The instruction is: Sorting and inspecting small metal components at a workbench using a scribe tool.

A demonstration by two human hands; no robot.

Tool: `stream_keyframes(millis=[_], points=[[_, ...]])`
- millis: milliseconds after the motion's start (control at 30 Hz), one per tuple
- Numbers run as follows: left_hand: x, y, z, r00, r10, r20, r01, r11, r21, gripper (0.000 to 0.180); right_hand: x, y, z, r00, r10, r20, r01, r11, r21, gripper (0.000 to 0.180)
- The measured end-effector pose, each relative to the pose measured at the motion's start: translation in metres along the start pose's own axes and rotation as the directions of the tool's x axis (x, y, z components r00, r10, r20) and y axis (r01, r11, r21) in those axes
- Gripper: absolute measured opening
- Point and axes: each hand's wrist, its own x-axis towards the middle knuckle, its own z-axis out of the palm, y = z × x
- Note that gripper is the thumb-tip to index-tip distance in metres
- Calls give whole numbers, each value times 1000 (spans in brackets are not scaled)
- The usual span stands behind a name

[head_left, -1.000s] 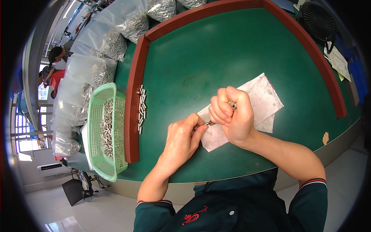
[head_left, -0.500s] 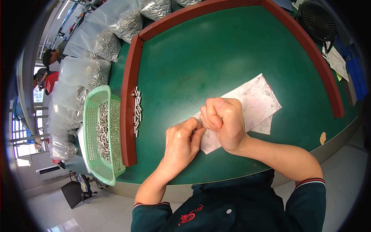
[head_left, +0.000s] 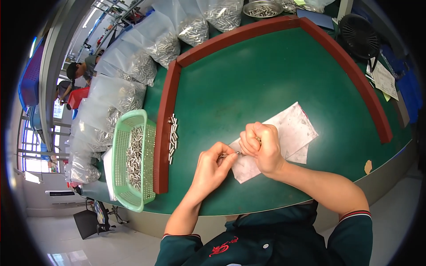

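Note:
My left hand is closed in a pinch, thumb against fingers. A small metal pin pokes out from its fingertips toward my other hand. My right hand forms a fist close beside it, above the cloth. A small yellowish bit shows between its curled fingers, but what it grips is mostly hidden. Beneath both hands lies a smudged, whitish folded cloth. To the left, several short silvery metal pins lie along the inner side of a dark red rail.
A light green basket of metal pins stands outside the rail. Clear bags of similar parts line the far left, with a metal bowl at the back. A black fan and papers sit right of the railed green table.
The view has shifted, so the table and basket appear further right and lower. My hands are slightly further apart, and the pin's tip now shows between them.

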Motion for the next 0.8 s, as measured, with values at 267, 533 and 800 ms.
stream_keyframes(millis=[267,533,800], points=[[9,-7,-17,939,-69,336,336,379,-862,19,3,-4,-1,998,64,18,-65,994,88,36],[8,-3,-18,928,-129,350,373,341,-863,24,4,-3,0,998,58,14,-59,997,53,38],[8,-6,-12,956,-83,280,284,482,-828,26,3,-5,0,998,66,15,-66,998,-9,41]])
